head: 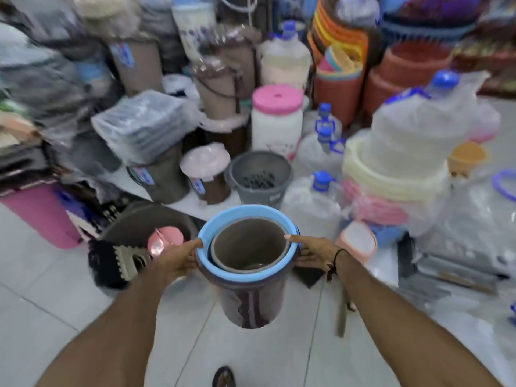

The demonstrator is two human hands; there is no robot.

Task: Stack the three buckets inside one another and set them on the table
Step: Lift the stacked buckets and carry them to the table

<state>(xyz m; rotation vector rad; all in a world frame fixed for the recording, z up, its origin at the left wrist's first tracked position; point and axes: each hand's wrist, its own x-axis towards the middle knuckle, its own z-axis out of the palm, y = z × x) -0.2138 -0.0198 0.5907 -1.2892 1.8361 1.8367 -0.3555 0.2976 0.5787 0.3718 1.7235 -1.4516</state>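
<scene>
Three buckets sit nested in one another and hang in the air above the tiled floor. The outer one is a dark brown marbled bucket (pixel 251 303). Inside it is a light blue bucket (pixel 212 233), of which only the rim shows. Innermost is a grey-brown bucket (pixel 248 247). My left hand (pixel 181 258) grips the stack at its left rim, thumb on top of the blue rim. My right hand (pixel 312 254) grips the right rim the same way. A low white table (pixel 184 205) lies just beyond the stack.
On the table stand a grey bucket (pixel 261 177) with dark small items, brown bins and a pink-lidded jar (pixel 276 124). Wrapped water bottles and stacked basins (pixel 391 174) crowd the right. A dark tub (pixel 145 222) and a pink bin (pixel 42 216) sit on the floor at left.
</scene>
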